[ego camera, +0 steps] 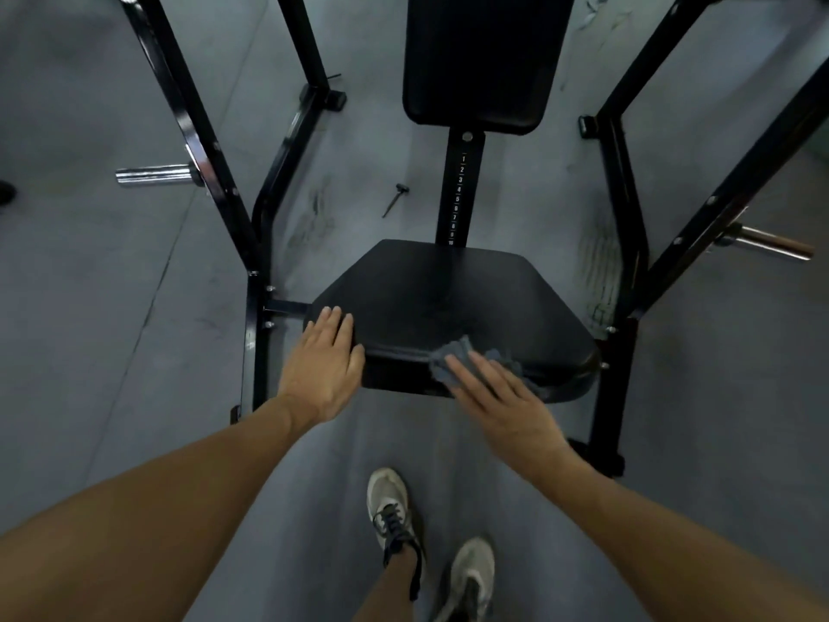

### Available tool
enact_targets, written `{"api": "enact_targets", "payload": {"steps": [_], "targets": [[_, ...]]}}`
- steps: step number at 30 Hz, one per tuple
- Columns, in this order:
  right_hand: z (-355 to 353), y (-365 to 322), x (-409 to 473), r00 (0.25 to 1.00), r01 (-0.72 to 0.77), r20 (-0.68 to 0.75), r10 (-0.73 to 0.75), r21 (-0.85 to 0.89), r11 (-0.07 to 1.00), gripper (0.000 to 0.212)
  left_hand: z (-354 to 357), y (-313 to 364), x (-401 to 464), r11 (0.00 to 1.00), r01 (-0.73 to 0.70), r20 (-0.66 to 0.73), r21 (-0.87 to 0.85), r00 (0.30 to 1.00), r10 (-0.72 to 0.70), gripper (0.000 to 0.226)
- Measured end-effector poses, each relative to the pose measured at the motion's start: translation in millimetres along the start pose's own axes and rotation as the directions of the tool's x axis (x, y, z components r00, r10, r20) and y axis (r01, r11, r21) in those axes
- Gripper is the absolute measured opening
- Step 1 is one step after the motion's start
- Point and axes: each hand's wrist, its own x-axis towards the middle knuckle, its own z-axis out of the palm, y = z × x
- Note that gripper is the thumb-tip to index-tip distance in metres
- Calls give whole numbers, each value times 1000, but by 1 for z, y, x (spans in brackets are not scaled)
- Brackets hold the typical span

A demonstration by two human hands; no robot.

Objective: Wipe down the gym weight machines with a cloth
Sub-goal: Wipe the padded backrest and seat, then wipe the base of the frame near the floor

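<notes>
A black padded seat (442,298) of a weight machine sits in front of me, with its back pad (484,60) above on a numbered adjustment post (458,199). My right hand (498,401) presses a grey cloth (453,359) flat against the seat's front edge, fingers straight. My left hand (325,361) rests flat on the seat's front left corner, fingers straight.
Black frame tubes (202,141) rise on both sides of the seat. Chrome plate pegs stick out at the left (154,175) and right (771,244). A small pin (394,199) lies on the grey floor. My two shoes (390,509) stand below the seat.
</notes>
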Motion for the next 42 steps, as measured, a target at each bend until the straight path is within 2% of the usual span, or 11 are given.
{"api": "enact_targets", "payload": {"steps": [5, 10, 12, 14, 16, 18, 21, 23, 25, 33, 42], "targets": [[-26, 43, -42, 945, -219, 255, 207, 19, 975, 86, -3, 33, -21, 996, -66, 6, -57, 998, 66, 57], [-66, 54, -48, 738, -509, 513, 438, -2, 861, 84, -14, 81, -58, 925, -88, 100, -369, 986, 134, 51], [-88, 52, -37, 606, -753, 616, 504, 238, 614, 75, -19, 104, -70, 855, -104, 65, -508, 985, 158, 39], [-121, 43, -27, 572, -816, 656, 493, 519, 256, 58, -29, 127, -88, 768, -28, 57, -639, 995, 84, 35], [-143, 35, -15, 537, -770, 665, 519, 638, -22, 40, -33, 145, -97, 641, 98, 127, -761, 992, -1, 38], [-171, 21, -8, 545, -679, 662, 514, 709, -193, 14, -43, 159, -115, 454, 191, 172, -871, 982, -83, 42], [-203, 10, -3, 597, -550, 687, 415, 727, -412, 9, -61, 171, -139, 55, 301, 295, -952, 950, -101, 39], [-215, 6, -4, 627, -538, 668, 402, 744, -397, 12, -69, 172, -153, -72, 295, 300, -953, 951, -79, 34], [-229, 3, -6, 661, -509, 622, 420, 783, -358, 17, -78, 171, -168, -106, 241, 253, -965, 960, -122, 34], [-279, -10, -22, 687, -452, 585, 431, 808, -377, 21, -103, 158, -213, -25, 52, 56, -998, 964, -261, 34], [-369, -9, -33, 715, -405, 602, 356, 771, -492, 39, -165, 170, -254, -6, -148, -145, -989, 977, -157, 15]]}}
